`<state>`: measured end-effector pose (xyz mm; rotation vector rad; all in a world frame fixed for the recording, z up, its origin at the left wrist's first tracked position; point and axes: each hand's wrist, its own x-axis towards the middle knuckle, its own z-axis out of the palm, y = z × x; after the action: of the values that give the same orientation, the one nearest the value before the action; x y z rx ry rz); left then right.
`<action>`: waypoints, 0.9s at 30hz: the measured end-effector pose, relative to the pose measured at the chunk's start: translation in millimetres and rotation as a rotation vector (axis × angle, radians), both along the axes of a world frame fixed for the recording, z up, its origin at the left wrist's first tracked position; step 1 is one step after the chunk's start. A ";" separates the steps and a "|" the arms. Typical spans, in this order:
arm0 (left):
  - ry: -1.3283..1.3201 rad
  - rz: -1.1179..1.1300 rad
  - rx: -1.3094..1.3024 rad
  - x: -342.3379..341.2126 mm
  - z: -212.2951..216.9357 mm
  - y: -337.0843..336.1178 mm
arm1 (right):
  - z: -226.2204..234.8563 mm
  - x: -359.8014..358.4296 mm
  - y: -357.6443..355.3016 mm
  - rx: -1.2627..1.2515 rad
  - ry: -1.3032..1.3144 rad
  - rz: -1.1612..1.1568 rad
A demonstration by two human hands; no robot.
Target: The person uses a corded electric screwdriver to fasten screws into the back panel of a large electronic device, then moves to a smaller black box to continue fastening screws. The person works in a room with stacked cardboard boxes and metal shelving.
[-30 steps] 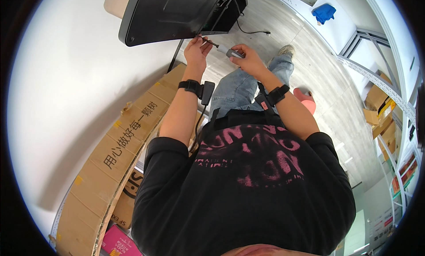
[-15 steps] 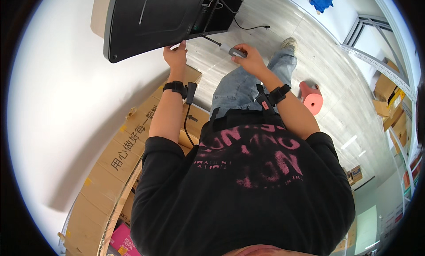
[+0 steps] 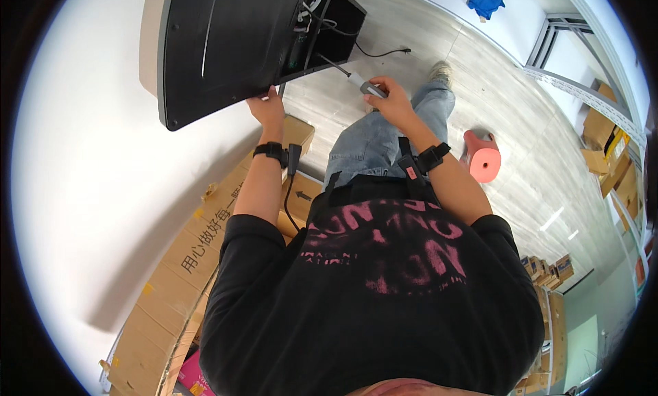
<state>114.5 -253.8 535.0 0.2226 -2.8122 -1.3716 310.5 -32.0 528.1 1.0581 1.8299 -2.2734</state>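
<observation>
A large black panelled appliance (image 3: 240,40) with a beige outer side stands at the upper left, against the white wall. Its narrow bay (image 3: 301,36) shows white and grey wires and connectors. At the panel's lower edge, my left hand (image 3: 269,112) grips the rim, some fingers hidden behind it. My right hand (image 3: 392,103) is closed around the grey handle of a screwdriver (image 3: 358,83). The dark shaft points up and left into the lower end of the bay. Where its tip meets the appliance is too small to tell.
A long opened cardboard box (image 3: 164,286) lies at my left. A black power cable (image 3: 384,53) trails onto the floor. To my right stands a pink stool (image 3: 484,162); boxes fill a shelf (image 3: 606,142) farther right. A blue cloth-like item (image 3: 486,2) is at the top.
The appliance sits lower in view, and its bay shows more fully. My left hand has moved down with its edge. The screwdriver's handle has shifted slightly down and right.
</observation>
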 end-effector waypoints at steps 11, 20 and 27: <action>-0.879 -0.230 0.372 21.5 42.3 134.2 | 53.8 -39.3 118.4 -0.296 -0.038 -0.168; -0.597 -0.186 0.953 -52.8 9.6 266.5 | 28.8 -99.8 162.1 -0.307 0.046 -0.116; -0.450 -0.218 0.965 -76.1 8.0 270.7 | 17.7 -123.6 163.6 -0.336 0.096 -0.105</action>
<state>38.4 17.0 543.0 0.2398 -2.1961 -2.9480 187.0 131.5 545.7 1.0241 1.3751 -2.6109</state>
